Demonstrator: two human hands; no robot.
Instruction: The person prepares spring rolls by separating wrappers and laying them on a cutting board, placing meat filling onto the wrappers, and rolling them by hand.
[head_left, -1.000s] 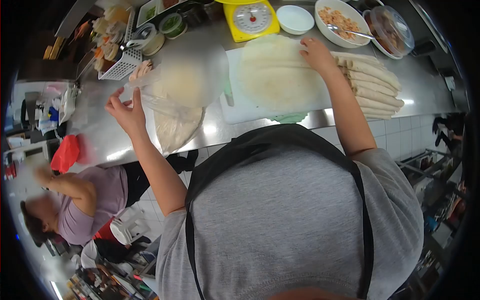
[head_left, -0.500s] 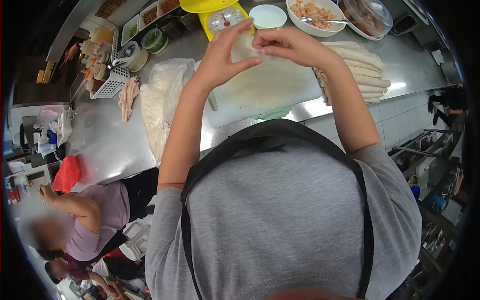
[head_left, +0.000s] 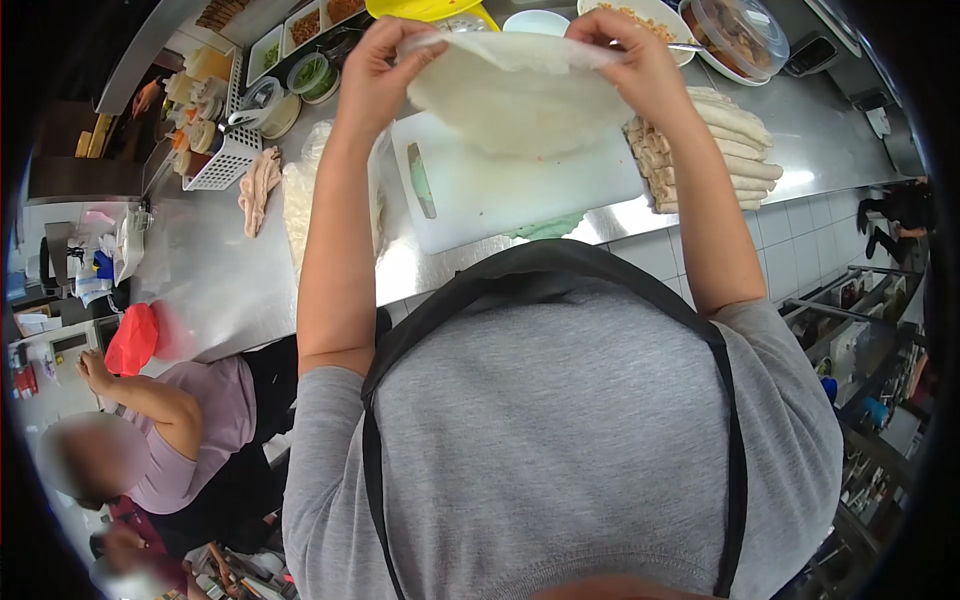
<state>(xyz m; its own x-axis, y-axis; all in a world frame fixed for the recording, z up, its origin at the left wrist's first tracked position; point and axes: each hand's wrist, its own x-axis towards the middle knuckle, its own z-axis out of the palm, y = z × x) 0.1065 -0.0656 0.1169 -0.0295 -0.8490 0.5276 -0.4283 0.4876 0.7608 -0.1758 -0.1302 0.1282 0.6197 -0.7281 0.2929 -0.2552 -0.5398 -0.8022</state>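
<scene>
A thin, pale, translucent wrapper sheet point(head_left: 510, 95) hangs stretched between my hands above a white cutting board point(head_left: 530, 195). My left hand point(head_left: 385, 65) pinches its upper left corner, and my right hand point(head_left: 635, 65) grips the upper right corner. The sheet's lower edge droops close to the board; whether it touches I cannot tell. Just right of my right forearm lies a pile of long whitish rolls point(head_left: 735, 150). Beyond the sheet stand a white bowl point(head_left: 538, 20) and a yellow kitchen scale point(head_left: 430, 8), both partly hidden.
A clear plastic bag point(head_left: 300, 200) and a crumpled pinkish cloth point(head_left: 260, 190) lie left of the board. Farther left stands a white basket of bottles point(head_left: 225, 160). A bowl of orange filling point(head_left: 650, 20) and a lidded container point(head_left: 740, 40) sit back right. Another person point(head_left: 200, 420) is at lower left.
My hands have moved apart, each now at one corner of the wrapper. Its far edge has been raised off the board, baring the board's near part and handle slot.
</scene>
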